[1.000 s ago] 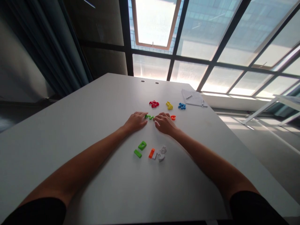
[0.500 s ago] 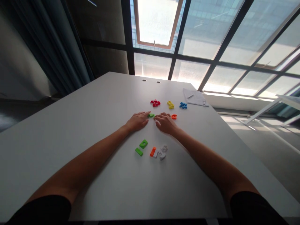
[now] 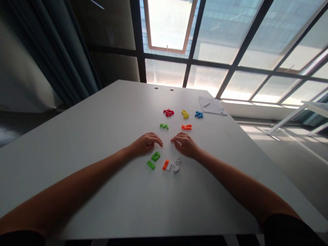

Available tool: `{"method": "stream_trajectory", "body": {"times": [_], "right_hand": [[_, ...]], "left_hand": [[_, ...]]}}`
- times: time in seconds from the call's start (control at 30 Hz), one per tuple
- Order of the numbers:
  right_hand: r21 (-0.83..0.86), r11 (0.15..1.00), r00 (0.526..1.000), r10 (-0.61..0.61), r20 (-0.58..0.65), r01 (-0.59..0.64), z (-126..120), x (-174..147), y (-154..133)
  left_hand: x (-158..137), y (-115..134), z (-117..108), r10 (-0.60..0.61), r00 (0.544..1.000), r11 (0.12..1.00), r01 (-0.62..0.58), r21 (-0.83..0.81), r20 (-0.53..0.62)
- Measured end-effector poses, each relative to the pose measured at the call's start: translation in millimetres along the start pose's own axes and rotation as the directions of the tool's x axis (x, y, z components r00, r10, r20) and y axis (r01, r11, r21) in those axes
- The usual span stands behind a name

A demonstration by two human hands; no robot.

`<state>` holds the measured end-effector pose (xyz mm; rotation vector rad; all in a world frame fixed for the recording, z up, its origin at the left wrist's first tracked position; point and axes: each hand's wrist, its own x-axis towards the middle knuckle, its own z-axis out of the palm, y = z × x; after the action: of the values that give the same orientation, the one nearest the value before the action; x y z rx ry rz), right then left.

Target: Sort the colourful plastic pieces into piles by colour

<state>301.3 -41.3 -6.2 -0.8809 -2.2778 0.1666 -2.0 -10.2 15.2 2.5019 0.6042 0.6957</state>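
My left hand (image 3: 147, 143) is over the white table, fingers loosely bent and apart, with nothing seen in it. It is nearest to a green piece with a hole in it (image 3: 155, 156) and a flat green bar (image 3: 150, 165). Across a small gap, my right hand (image 3: 186, 144) hovers or rests with curved, empty fingers. Below and between the hands lie an orange bar (image 3: 165, 165) and several white pieces (image 3: 176, 168). Just beyond the fingertips are a small group of green pieces (image 3: 164, 126) and a group of orange pieces (image 3: 187, 127).
Farther back sit small piles of red pieces (image 3: 168, 112), yellow pieces (image 3: 185, 114) and blue pieces (image 3: 199, 114). A clear plastic sheet or bag (image 3: 210, 102) with thin rods lies at the back right of the white table (image 3: 89, 136).
Both hands have drawn back toward me, off the green and orange groups, which now show fully. My left hand has left the green pieces on the table.
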Motion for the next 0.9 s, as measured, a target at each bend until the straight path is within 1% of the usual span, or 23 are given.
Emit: {"method": "stream_trajectory", "body": {"times": [0.1, 0.17, 0.23, 0.3, 0.37, 0.4, 0.47, 0.53, 0.6, 0.73, 0.83, 0.9], "right_hand": [[-0.009, 1.000, 1.000, -0.020, 0.007, 0.020, 1.2, 2.2, -0.8], [-0.021, 0.999, 1.000, -0.026, 0.010, 0.026, 1.5, 3.1, -0.9], [-0.034, 0.999, 1.000, -0.022, 0.011, 0.023, 1.6, 2.9, -0.7], [-0.042, 0.999, 1.000, -0.021, 0.017, 0.022, 2.0, 2.5, -0.4], [-0.046, 0.999, 1.000, -0.018, 0.019, 0.019, 2.6, 2.5, 0.3], [-0.046, 0.999, 1.000, -0.017, 0.019, 0.018, 2.9, 2.7, 0.7], [-0.045, 0.999, 1.000, -0.015, 0.022, 0.016, 3.3, 3.4, 1.5], [-0.049, 0.999, 1.000, -0.012, 0.029, 0.013, 3.5, 4.2, 2.1], [-0.053, 0.999, 0.999, -0.009, 0.034, 0.011, 3.5, 4.8, 2.3], [-0.051, 0.999, 0.999, -0.014, 0.030, 0.016, 4.0, 5.1, 1.7], [-0.052, 0.999, 0.999, -0.015, 0.033, 0.017, 4.6, 5.0, 1.0], [-0.049, 0.999, 0.999, -0.014, 0.036, 0.016, 4.7, 5.2, 0.8]], "left_hand": [[-10.9, 7.5, -5.6, 0.008, 0.999, 0.989, 0.000, -0.150, 0.051], [-13.2, 8.1, -7.9, 0.026, 0.995, 0.983, -0.009, -0.184, 0.093], [-13.1, 7.0, -9.2, 0.053, 0.994, 0.985, -0.036, -0.168, 0.100], [-12.6, 5.7, -9.8, 0.066, 0.996, 0.995, -0.061, -0.078, 0.058], [-12.8, 4.8, -9.7, 0.065, 0.998, 0.993, -0.065, 0.102, 0.006], [-13.0, 4.4, -9.4, 0.060, 0.998, 0.976, -0.055, 0.210, -0.016], [-12.8, 3.6, -7.8, 0.036, 0.998, 0.916, -0.010, 0.400, -0.058], [-10.8, 2.9, -5.2, -0.006, 0.996, 0.859, 0.052, 0.509, -0.092], [-6.5, 2.4, -1.9, -0.063, 0.991, 0.824, 0.121, 0.554, -0.122], [6.0, 1.8, 4.2, -0.176, 0.973, 0.775, 0.230, 0.588, -0.147], [15.6, -0.8, 7.6, -0.237, 0.961, 0.745, 0.275, 0.608, -0.145], [21.3, -4.3, 9.6, -0.261, 0.954, 0.741, 0.296, 0.603, -0.147]]}}
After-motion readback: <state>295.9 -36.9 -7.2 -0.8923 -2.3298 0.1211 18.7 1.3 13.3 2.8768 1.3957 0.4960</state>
